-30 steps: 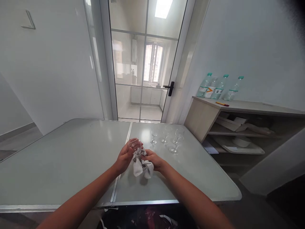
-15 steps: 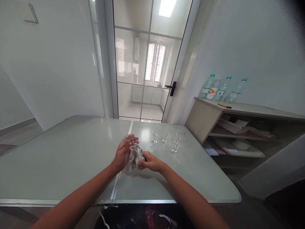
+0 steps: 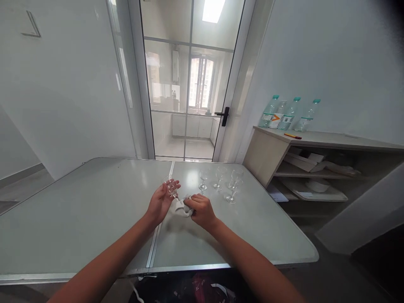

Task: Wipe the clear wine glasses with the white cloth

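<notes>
My left hand point(image 3: 160, 200) is curled around the bowl of a clear stemmed glass point(image 3: 171, 190), which is tilted with its foot toward my right hand. A grey-white cloth point(image 3: 182, 209) is bunched in my right hand point(image 3: 201, 209), closed on it at the foot end of the glass. The cloth covers most of the foot. Several more stemmed glasses stand upright on the table to the right of my hands, among them one at the left point(image 3: 203, 180) and one nearest me point(image 3: 232, 191).
The pale table point(image 3: 94, 219) has a metal seam running across it. At the right stands a wooden shelf unit point(image 3: 268, 155) with plastic bottles point(image 3: 288, 114) and a yellow-red pen-like object point(image 3: 292, 136) on top. A glazed door point(image 3: 189, 126) rises behind the table.
The cloth has become more bunched in my right hand, which has turned knuckles up around the glass's foot. My left hand has shifted slightly left and down with the glass. The view has moved a little.
</notes>
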Tool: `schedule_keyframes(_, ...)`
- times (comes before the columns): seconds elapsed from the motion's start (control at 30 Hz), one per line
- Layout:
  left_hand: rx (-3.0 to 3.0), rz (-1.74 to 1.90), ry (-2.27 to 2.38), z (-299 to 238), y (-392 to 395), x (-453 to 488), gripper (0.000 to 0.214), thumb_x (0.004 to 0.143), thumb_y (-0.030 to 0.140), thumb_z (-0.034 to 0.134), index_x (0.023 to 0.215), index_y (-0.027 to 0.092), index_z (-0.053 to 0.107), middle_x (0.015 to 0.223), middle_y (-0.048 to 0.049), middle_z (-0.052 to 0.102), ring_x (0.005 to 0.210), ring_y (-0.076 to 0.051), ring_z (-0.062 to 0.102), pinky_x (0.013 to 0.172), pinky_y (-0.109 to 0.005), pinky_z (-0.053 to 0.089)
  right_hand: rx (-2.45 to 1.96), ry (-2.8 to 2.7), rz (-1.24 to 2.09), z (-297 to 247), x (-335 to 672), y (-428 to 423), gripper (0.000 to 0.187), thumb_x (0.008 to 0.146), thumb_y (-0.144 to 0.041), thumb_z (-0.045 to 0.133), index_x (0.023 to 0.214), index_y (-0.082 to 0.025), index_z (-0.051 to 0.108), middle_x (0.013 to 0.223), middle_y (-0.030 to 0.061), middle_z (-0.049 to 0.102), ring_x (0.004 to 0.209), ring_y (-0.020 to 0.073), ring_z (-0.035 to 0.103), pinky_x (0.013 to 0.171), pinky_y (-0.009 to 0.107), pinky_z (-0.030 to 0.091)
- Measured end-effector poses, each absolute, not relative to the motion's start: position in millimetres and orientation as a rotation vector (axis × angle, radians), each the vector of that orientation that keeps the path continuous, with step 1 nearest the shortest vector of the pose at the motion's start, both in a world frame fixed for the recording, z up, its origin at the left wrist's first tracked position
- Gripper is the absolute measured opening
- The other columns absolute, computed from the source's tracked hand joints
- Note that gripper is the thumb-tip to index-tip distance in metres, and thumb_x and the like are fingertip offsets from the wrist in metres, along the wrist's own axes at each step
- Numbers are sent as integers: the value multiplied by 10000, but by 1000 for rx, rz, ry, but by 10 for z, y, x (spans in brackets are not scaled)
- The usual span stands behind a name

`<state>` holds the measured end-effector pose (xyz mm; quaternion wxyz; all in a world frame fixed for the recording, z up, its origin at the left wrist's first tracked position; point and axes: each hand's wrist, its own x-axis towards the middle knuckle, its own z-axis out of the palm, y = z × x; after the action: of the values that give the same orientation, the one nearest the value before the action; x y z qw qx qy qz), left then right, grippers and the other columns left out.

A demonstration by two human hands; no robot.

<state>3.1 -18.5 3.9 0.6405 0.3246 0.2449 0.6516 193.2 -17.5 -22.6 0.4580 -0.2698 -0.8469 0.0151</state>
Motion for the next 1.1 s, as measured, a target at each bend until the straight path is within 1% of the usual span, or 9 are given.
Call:
schedule_keyframes(0.07,806,1533,534,60,-205,37,431,881,468,709,1178,158,669,1301,-150,656,1151,-260,639,843,-324,505,-635,-2040,-125,-182,1970,-169,213,852,-68,518,858,-197,686,678,24,641,673,158,556,681,291,375)
schedule_keyframes(0.23,856,1552,533,4,-206,64,434,884,486,700,1162,155,669,1239,-143,680,1070,-229,663,848,-312,487,-399,-2278,-120,-88,1981,-215,272,887,-77,505,1067,-205,664,878,69,678,895,198,600,827,330,414)
schedule_keyframes(0.3,833,1522,554,-30,-188,67,436,867,486,721,1138,148,675,1218,-143,689,1058,-225,665,838,-307,486,-413,-2371,-149,-89,1956,-251,271,900,-79,491,1033,-225,677,842,65,652,859,204,574,797,334,394)
schedule_keyframes(0.4,779,1481,592,-45,-160,58,439,849,505,732,1087,138,687,1193,-145,699,1044,-225,668,814,-302,489,-588,-2358,-97,-133,1920,-291,212,865,-86,504,865,-211,676,732,52,614,731,193,524,736,331,360)
schedule_keyframes(0.53,776,1533,620,-2,-142,27,451,880,539,681,1097,143,677,1208,-144,685,1034,-215,663,796,-296,490,-789,-2069,379,-170,1907,-270,54,828,-221,610,809,-203,657,744,46,636,700,186,530,706,310,381)
schedule_keyframes(0.73,1152,1930,586,96,-282,62,549,811,478,780,1274,273,569,1275,-93,608,1198,-231,591,1002,-342,448,-857,-1203,1500,-77,1854,-191,436,790,-601,700,866,-177,628,813,37,636,751,186,575,680,292,440)
schedule_keyframes(0.83,1384,1836,581,112,-410,126,626,778,483,804,1302,264,541,1278,-120,583,1209,-276,580,1025,-394,452,-673,-1122,1904,-85,1795,-198,504,728,-634,754,894,-170,650,845,52,658,789,192,607,721,306,471)
schedule_keyframes(1.0,1491,1692,556,96,-486,212,660,772,472,810,1317,241,518,1264,-138,579,1174,-297,595,1039,-446,456,-750,-1166,1841,-211,1748,-179,487,508,-452,935,768,-139,668,684,-9,613,629,116,528,632,245,415)
schedule_keyframes(1.1,1418,1694,562,94,-439,241,627,766,476,814,1279,233,549,1251,-136,584,1181,-301,595,1040,-456,463,-925,-1234,1730,-278,1777,-127,457,501,-453,914,705,-131,662,615,-24,580,560,99,481,563,234,359)
